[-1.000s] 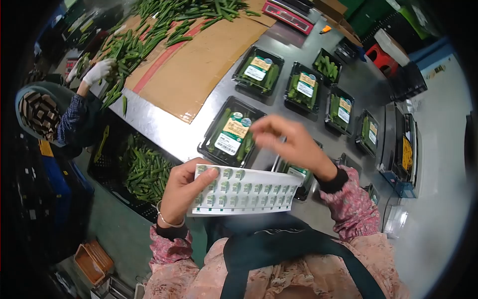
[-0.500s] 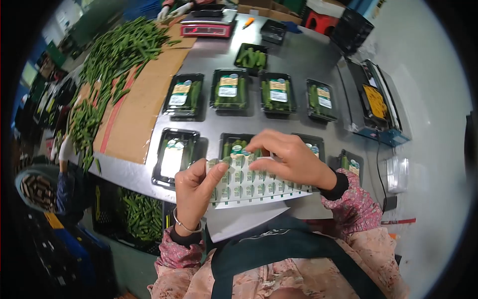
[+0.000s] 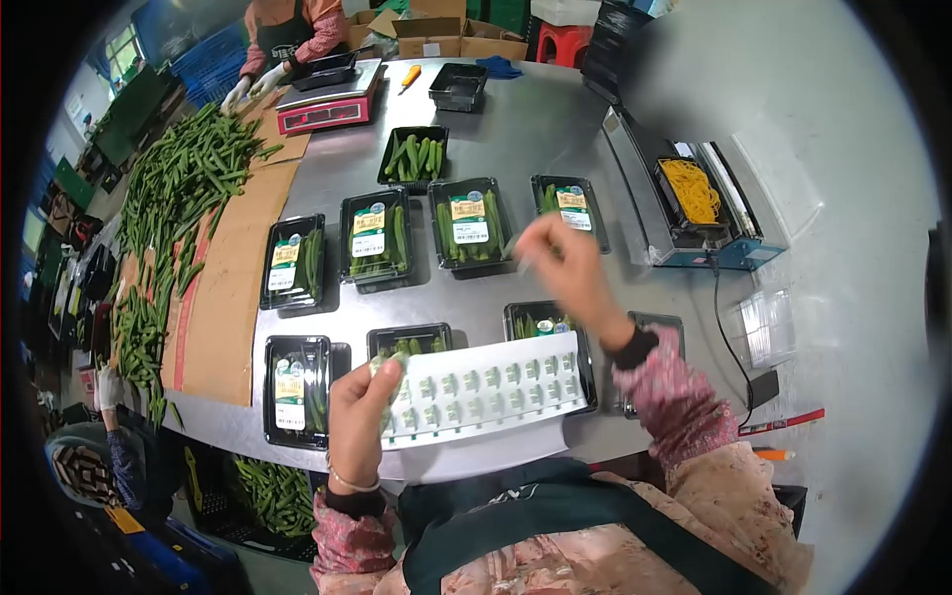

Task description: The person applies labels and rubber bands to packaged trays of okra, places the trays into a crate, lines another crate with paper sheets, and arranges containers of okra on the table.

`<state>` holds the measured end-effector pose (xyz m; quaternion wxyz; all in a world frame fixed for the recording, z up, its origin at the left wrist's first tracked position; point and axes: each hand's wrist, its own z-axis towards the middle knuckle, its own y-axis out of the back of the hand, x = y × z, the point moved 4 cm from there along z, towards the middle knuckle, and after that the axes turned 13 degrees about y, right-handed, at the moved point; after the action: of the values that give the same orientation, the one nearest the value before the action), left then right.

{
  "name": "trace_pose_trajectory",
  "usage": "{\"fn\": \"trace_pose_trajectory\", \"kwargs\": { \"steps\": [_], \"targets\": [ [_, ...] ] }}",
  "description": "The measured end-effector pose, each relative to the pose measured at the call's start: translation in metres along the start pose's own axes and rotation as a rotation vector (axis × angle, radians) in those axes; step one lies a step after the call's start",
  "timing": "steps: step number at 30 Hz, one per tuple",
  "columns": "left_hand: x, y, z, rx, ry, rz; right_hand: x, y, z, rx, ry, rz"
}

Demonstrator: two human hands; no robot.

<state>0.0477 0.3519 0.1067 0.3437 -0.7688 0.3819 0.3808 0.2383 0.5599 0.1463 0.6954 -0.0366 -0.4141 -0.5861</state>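
My left hand grips a white sheet of small green stickers by its left end, thumb on top. Raised past the sheet, my right hand is slightly blurred, its fingers pinched on a small pale sticker. Those fingertips are beside the right edge of a labelled clear-lidded tray of okra; whether they touch it I cannot tell. Another labelled okra tray lies behind the hand. The sheet partly covers two nearer packs, a middle okra tray and a right-hand okra tray.
Loose okra covers cardboard at the left. An open okra tray, a red scale and an orange-handled knife lie farther back. A wrapping machine stands right. Another person's gloved hands are beyond the okra.
My right hand has left the sheet and moved forward over the table, pinching a sticker. The left hand still holds the sheet, now lower. The view has shifted, showing more of the far side.
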Motion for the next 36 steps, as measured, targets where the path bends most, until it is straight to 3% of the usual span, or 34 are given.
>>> {"fn": "trace_pose_trajectory", "kwargs": {
  "steps": [1, 3, 5, 7, 12, 16, 25, 28, 33, 36],
  "targets": [
    [0.002, 0.001, -0.002, -0.049, 0.012, -0.056, -0.048, 0.02, 0.005, -0.081, -0.25, 0.009],
    [0.008, 0.011, -0.004, -0.048, 0.033, -0.105, -0.176, 0.052, -0.015, -0.302, -0.411, 0.009],
    [0.012, 0.019, -0.004, -0.113, 0.029, -0.13, -0.235, 0.073, -0.026, -0.383, -0.608, 0.052],
    [0.01, 0.019, -0.007, -0.151, 0.028, -0.188, -0.266, 0.077, -0.024, -0.386, -0.621, -0.091],
    [0.028, 0.032, 0.003, -0.248, 0.044, -0.259, -0.304, 0.078, -0.013, -0.269, -0.742, -0.467],
    [0.028, 0.03, 0.01, -0.26, 0.039, -0.283, -0.32, 0.067, -0.006, -0.176, -0.763, -0.561],
    [0.025, 0.028, 0.025, -0.239, 0.08, -0.285, -0.308, 0.045, 0.004, 0.102, -0.572, -1.099],
    [0.026, 0.034, 0.024, -0.242, 0.049, -0.267, -0.288, 0.041, 0.011, -0.02, -0.444, -1.035],
    [0.025, 0.037, 0.027, -0.174, 0.009, -0.241, -0.25, -0.046, 0.05, -0.129, -0.184, -0.196],
    [0.015, 0.037, 0.023, -0.177, -0.006, -0.236, -0.258, -0.093, 0.062, -0.09, -0.306, -0.115]
  ]
}}
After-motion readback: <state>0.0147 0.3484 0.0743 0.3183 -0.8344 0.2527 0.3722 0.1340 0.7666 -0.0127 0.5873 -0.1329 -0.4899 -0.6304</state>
